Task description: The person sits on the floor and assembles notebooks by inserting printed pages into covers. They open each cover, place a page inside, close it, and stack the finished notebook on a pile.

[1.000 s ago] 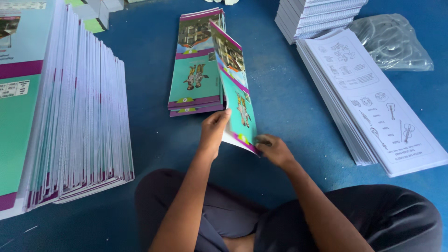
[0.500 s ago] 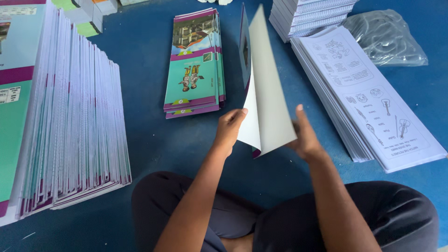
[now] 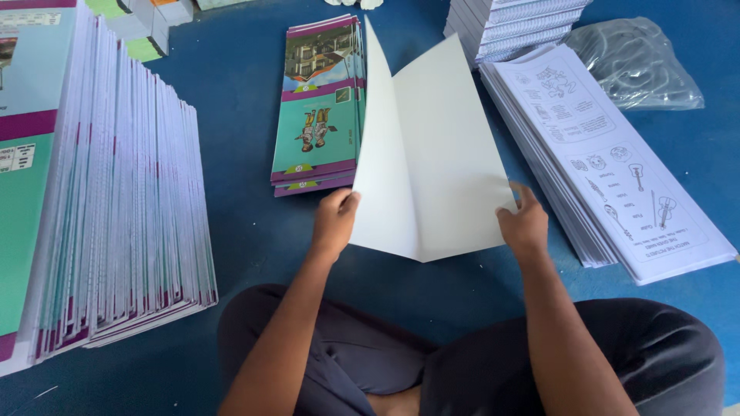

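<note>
Open white cover (image 3: 432,154), L fingers (image 3: 339,208) left edge, R fingers (image 3: 526,202) right edge

Single head-worn camera, looking steeply down.
View sits close above the folded white card (image 3: 432,154), facing forward over the blue floor (image 3: 239,139); crossed legs (image 3: 478,362) fill the bottom edge below the card.

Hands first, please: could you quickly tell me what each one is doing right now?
Left hand: closed on the left edge of the opened white cover sheet.
Right hand: closed on its right edge.
</note>
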Demonstrator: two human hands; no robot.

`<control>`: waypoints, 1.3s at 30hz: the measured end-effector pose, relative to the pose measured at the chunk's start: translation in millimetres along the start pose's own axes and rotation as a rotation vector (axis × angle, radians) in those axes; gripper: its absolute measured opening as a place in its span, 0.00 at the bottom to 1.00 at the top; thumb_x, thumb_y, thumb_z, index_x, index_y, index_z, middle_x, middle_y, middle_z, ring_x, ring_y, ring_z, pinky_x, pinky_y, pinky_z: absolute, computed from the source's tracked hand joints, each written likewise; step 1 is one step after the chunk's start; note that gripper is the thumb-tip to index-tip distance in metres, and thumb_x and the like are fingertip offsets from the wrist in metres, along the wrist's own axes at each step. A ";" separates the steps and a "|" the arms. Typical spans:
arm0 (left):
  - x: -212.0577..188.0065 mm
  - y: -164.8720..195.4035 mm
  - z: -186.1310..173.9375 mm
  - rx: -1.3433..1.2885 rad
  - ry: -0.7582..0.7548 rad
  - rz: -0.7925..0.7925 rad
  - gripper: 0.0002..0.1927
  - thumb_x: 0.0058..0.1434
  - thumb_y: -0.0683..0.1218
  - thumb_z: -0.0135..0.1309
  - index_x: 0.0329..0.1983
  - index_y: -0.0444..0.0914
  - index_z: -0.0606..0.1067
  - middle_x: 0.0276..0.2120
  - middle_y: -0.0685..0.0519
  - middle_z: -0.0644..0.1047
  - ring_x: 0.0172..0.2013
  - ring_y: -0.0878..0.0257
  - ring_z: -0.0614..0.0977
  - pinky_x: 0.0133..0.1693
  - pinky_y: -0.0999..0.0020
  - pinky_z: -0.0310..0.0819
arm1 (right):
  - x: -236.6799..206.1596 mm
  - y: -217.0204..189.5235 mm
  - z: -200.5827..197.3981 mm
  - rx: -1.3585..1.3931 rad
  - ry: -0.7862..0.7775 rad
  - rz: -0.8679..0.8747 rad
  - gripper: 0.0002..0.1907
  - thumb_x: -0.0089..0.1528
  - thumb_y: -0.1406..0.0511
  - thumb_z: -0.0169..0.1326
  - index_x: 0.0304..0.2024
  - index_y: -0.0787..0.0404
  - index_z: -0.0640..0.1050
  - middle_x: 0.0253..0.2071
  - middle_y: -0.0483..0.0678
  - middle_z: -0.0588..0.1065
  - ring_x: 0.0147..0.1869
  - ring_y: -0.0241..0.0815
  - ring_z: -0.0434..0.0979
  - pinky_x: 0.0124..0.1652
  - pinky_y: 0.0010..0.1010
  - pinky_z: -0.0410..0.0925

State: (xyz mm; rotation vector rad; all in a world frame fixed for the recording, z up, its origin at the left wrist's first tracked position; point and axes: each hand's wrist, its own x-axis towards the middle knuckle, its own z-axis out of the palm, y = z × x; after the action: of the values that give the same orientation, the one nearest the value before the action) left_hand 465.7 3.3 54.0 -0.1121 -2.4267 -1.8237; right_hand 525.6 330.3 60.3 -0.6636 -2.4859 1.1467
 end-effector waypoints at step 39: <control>-6.5 -6.8 -22.6 -0.048 0.019 -0.218 0.16 0.72 0.50 0.48 0.38 0.32 0.77 0.20 0.57 0.66 0.23 0.69 0.63 0.28 0.67 0.61 | 94.7 10.1 -106.0 -1.002 -0.297 -0.040 0.30 0.59 0.45 0.63 0.59 0.50 0.80 0.56 0.50 0.80 0.60 0.51 0.79 0.56 0.45 0.73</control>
State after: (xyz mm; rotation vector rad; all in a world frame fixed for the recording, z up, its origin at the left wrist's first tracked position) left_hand 472.2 -20.3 52.9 0.1723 -2.4673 -1.9588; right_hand 498.6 452.9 127.7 -0.6834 -3.2422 -0.1290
